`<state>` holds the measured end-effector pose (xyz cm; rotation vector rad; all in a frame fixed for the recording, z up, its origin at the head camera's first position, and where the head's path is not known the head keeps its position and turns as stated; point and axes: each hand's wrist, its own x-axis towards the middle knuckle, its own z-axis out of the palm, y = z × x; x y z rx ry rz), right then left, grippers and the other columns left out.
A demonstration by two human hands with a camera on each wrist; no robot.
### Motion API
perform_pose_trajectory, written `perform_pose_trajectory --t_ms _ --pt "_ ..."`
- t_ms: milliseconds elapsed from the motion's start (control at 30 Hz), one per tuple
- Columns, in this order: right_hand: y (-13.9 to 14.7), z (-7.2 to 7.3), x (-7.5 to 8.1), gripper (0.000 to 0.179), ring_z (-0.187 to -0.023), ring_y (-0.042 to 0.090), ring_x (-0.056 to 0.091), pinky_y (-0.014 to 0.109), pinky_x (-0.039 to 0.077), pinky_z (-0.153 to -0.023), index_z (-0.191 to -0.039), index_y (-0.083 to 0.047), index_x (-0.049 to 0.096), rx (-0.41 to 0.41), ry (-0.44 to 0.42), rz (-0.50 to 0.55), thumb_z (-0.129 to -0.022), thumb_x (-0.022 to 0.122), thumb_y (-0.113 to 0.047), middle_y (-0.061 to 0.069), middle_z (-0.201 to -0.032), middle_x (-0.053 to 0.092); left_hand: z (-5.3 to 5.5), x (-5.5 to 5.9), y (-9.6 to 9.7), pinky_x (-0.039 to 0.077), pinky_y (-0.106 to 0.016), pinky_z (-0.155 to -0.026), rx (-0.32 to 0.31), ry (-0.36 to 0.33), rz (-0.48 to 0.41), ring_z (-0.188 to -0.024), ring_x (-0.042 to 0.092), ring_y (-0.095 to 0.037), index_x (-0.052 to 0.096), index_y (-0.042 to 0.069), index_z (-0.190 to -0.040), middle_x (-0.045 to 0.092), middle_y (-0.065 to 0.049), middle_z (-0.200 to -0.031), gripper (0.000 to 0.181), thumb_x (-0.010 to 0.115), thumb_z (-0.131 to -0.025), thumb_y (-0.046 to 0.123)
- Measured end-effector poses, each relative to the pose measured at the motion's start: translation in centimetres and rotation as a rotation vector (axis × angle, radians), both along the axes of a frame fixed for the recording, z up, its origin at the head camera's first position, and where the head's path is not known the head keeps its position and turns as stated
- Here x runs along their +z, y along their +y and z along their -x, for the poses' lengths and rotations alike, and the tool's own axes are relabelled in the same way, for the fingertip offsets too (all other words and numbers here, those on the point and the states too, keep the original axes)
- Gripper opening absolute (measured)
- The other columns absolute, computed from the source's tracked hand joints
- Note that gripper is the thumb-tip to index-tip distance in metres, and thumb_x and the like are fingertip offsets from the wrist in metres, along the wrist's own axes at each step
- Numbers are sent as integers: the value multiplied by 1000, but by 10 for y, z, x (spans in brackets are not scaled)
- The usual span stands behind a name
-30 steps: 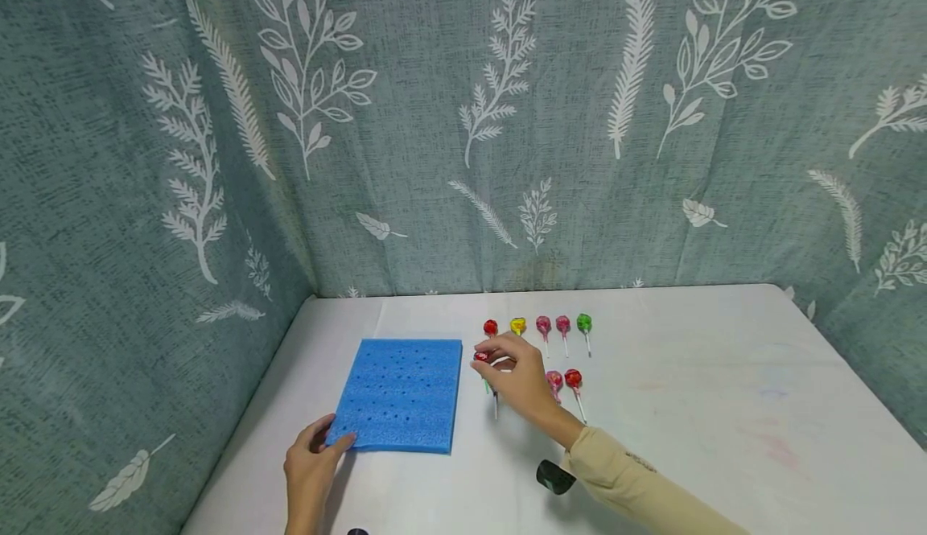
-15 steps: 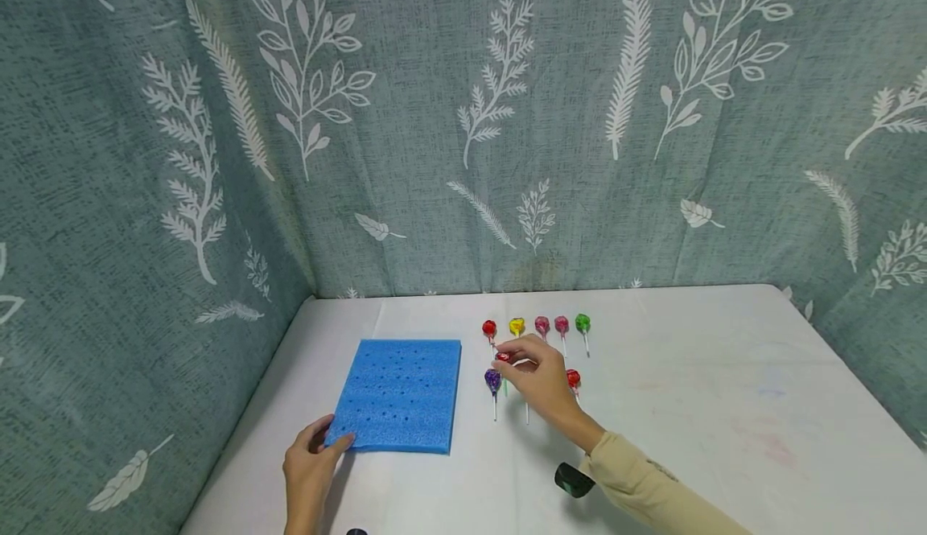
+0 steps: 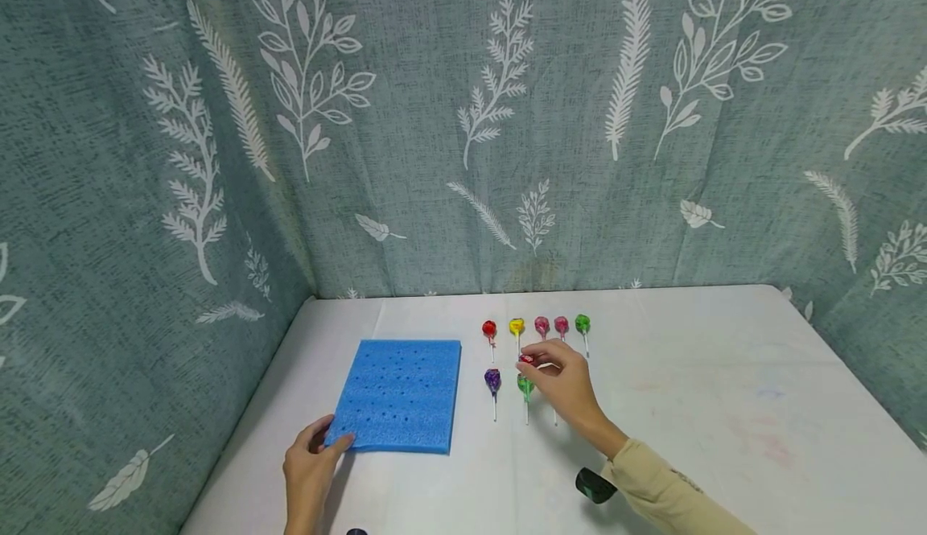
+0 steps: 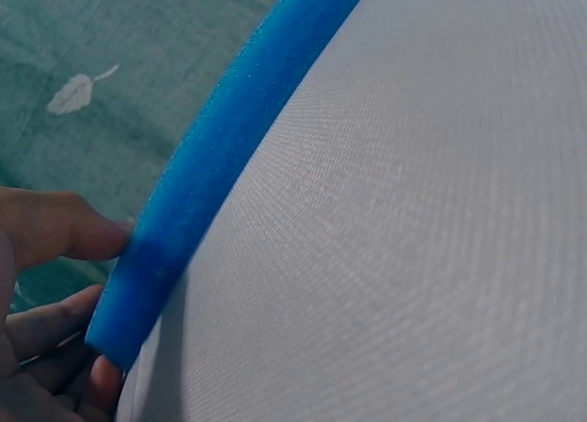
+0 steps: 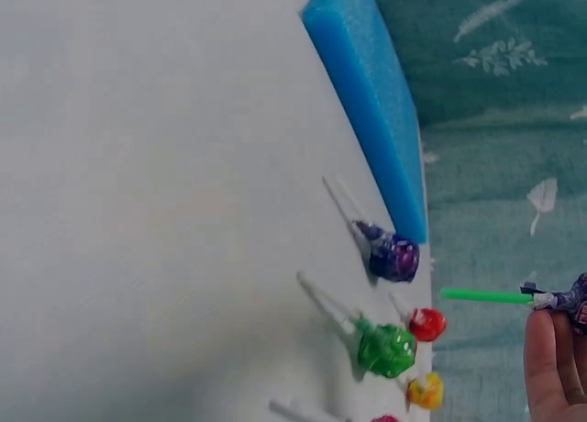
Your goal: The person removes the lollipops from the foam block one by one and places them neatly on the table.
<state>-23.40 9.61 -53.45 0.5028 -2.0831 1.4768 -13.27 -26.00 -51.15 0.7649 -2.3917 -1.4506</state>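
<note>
My left hand [image 3: 311,467] grips the near left corner of a blue foam block [image 3: 398,398]. In the left wrist view its thumb lies on one face of the foam [image 4: 220,156], with fingers at the other side. My right hand [image 3: 561,378] pinches a lollipop [image 3: 527,360] by its wrapped head, above the front row of lollipops. The right wrist view shows that lollipop's green stick [image 5: 486,296] and part of its dark purple and red wrapper. Below the hand lies a green lollipop [image 3: 525,386]; left of it is a purple one [image 3: 492,382].
Along the back lie red [image 3: 489,329], yellow [image 3: 517,326], two pink [image 3: 541,324] and green [image 3: 582,323] lollipops. The foam has rows of small holes. A black object [image 3: 595,486] is by the right sleeve. Patterned curtain [image 3: 434,157] borders the white table [image 3: 688,398].
My right hand has moved to the right with the lollipop, uncovering the purple lollipop and part of the front green one. The left hand and foam block have stayed put.
</note>
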Motion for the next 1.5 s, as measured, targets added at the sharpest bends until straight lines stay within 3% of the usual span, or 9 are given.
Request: perform_pose_trajectory --t_ms 300,567,700,800,1033,1200,1367,1500 --pt "17 -4 -2 27 -75 5 57 21 51 -60 -95 -17 65 -24 -43 10 -75 67 -35 -12 -88 57 1 -1 1 37 -43 -86 18 7 11 -103 44 -30 50 6 -118 51 -17 -115 51 69 -72 16" --pt "36 -14 5 26 -77 10 57 19 49 -66 -96 -13 66 -26 -116 20 -77 66 -30 -5 -89 58 2 -1 1 37 -45 -88 19 -1 0 -105 43 -32 49 5 -120 49 -18 -116 52 69 -73 15" --pt "45 -10 -2 29 -75 8 57 18 50 -65 -94 -14 66 -74 -129 10 -75 67 -35 -9 -89 57 2 1 1 37 -44 -88 9 6 3 -105 43 -32 49 5 -120 49 -18 -116 52 69 -73 15" --pt "49 -15 4 33 -75 7 57 19 50 -63 -94 -13 66 -80 -148 22 -75 65 -40 -10 -88 57 2 1 0 37 -44 -87 5 8 4 -105 44 -31 49 5 -119 50 -18 -115 52 69 -73 16" --pt "58 -28 23 21 -72 11 57 17 48 -58 -93 -3 65 -48 -141 26 -76 68 -15 4 -87 60 1 -1 2 37 -42 -85 16 2 11 -103 44 -30 49 5 -120 50 -17 -114 52 69 -73 16" --pt "61 -37 41 18 -69 16 57 23 50 -53 -89 -3 65 -106 -264 -8 -74 69 -13 7 -85 61 0 0 2 37 -40 -84 11 4 15 -101 45 -28 50 6 -119 51 -16 -113 52 69 -72 17" --pt "74 -33 41 21 -64 15 57 24 50 -50 -89 -2 65 -108 -373 -57 -73 70 -14 7 -83 62 -2 4 2 37 -40 -85 -9 13 9 -102 45 -28 50 6 -119 51 -17 -114 53 70 -72 19" --pt "83 -27 36 20 -57 14 56 24 48 -47 -87 -2 65 -111 -409 -120 -73 70 -15 7 -79 62 -3 5 2 36 -43 -87 -20 16 4 -104 44 -30 49 5 -120 49 -18 -115 53 69 -73 19"
